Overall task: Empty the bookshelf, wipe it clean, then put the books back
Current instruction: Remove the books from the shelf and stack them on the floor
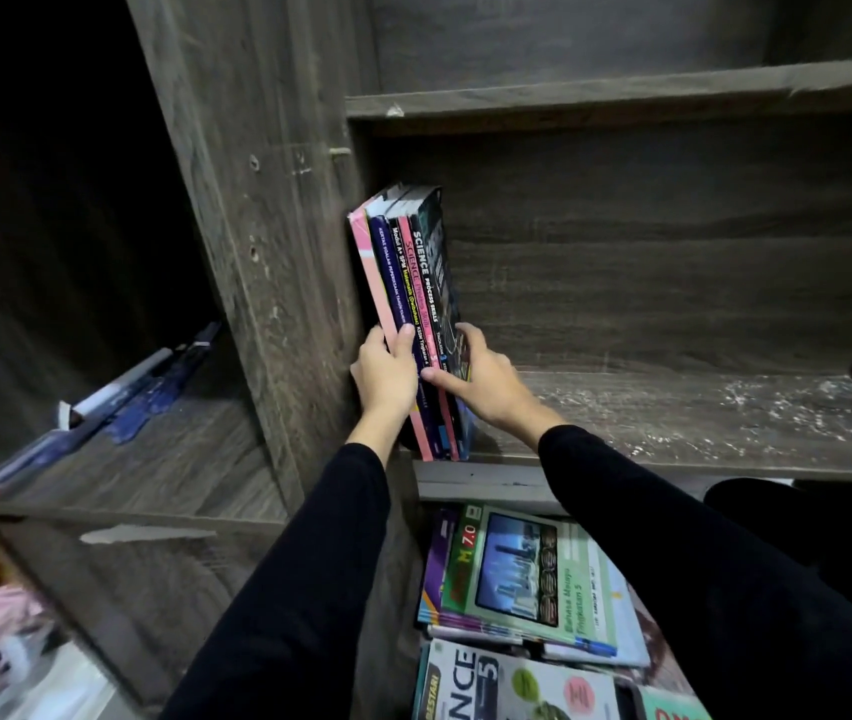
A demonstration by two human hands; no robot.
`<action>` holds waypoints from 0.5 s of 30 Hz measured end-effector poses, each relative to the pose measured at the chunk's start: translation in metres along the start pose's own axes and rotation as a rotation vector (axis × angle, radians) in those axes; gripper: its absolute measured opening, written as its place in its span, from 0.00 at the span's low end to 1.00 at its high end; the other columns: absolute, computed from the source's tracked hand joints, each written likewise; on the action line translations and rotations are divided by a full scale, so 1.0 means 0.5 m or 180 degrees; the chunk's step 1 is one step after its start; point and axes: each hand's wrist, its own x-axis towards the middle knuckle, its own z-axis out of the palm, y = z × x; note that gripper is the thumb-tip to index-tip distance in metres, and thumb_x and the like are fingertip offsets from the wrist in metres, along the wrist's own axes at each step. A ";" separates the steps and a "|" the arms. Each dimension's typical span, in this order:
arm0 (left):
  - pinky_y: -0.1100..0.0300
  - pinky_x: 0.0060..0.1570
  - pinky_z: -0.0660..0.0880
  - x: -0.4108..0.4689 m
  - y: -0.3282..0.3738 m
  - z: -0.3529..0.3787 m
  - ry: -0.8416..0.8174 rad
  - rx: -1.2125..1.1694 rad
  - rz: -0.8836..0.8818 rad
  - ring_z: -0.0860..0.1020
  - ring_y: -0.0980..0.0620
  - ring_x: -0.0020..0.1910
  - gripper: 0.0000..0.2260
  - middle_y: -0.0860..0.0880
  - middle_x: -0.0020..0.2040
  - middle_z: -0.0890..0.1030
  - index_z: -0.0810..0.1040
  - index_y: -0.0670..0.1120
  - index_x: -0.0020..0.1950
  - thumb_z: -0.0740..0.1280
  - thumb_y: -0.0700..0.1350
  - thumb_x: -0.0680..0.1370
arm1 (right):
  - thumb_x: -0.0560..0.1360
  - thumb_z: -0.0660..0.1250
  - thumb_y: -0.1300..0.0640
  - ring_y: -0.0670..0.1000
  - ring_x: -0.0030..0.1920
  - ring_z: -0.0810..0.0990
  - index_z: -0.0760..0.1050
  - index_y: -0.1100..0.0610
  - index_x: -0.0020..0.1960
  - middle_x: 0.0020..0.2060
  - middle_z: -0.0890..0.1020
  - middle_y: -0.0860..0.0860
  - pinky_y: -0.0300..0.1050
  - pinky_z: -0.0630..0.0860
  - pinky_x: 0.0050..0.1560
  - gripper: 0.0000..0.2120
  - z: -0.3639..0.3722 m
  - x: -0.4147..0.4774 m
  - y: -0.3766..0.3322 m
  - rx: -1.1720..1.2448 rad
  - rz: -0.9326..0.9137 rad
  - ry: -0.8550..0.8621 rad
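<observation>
Bookshelf [267,200] seen in grey-brown wood grain, white scuffs [756,402] scattered along its middle shelf toward the right edge, upright books [416,283] spined in pink, navy and black, sleeves [309,589] clad in black, flat book [533,579] below covered in green.

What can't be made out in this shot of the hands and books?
All head view:
- Covered by the left hand and right hand: lower spine titles of the upright books.
- Partly under the right sleeve, cut by the bottom edge: lower book pile.
- Blurred, dark: objects in the left compartment.
</observation>
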 end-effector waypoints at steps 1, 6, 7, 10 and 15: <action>0.60 0.47 0.65 0.001 -0.004 0.003 0.0058 -0.0013 0.0026 0.77 0.42 0.54 0.13 0.42 0.51 0.82 0.77 0.41 0.55 0.61 0.49 0.81 | 0.72 0.68 0.40 0.58 0.64 0.74 0.54 0.52 0.75 0.64 0.76 0.57 0.52 0.71 0.64 0.39 0.001 0.003 0.004 -0.0041 -0.0017 -0.0010; 0.57 0.47 0.68 0.002 -0.011 0.011 0.0186 0.0020 0.0044 0.78 0.41 0.51 0.14 0.41 0.48 0.82 0.77 0.39 0.53 0.60 0.50 0.81 | 0.76 0.64 0.40 0.62 0.64 0.73 0.52 0.52 0.77 0.63 0.75 0.63 0.54 0.70 0.63 0.37 0.007 0.005 0.010 -0.0296 -0.0111 -0.0100; 0.57 0.46 0.68 0.002 -0.010 0.012 0.0198 0.0009 0.0050 0.78 0.41 0.50 0.14 0.41 0.48 0.82 0.77 0.39 0.53 0.60 0.50 0.81 | 0.77 0.62 0.42 0.63 0.61 0.74 0.51 0.54 0.77 0.60 0.77 0.63 0.52 0.71 0.60 0.36 0.011 0.004 0.007 -0.0397 -0.0160 -0.0081; 0.62 0.41 0.64 0.003 -0.008 0.014 0.0229 0.0010 0.0033 0.78 0.42 0.49 0.14 0.41 0.47 0.82 0.76 0.39 0.52 0.60 0.50 0.81 | 0.79 0.62 0.49 0.63 0.56 0.76 0.51 0.59 0.76 0.54 0.79 0.63 0.50 0.71 0.53 0.33 0.027 0.003 -0.005 -0.0519 -0.0232 0.0126; 0.60 0.41 0.64 0.006 -0.009 0.009 0.0159 0.0056 0.0058 0.78 0.41 0.48 0.14 0.40 0.46 0.82 0.77 0.39 0.52 0.61 0.50 0.81 | 0.76 0.63 0.55 0.62 0.54 0.77 0.57 0.61 0.73 0.53 0.80 0.62 0.49 0.73 0.50 0.29 0.026 -0.003 -0.018 -0.0281 -0.0187 0.0327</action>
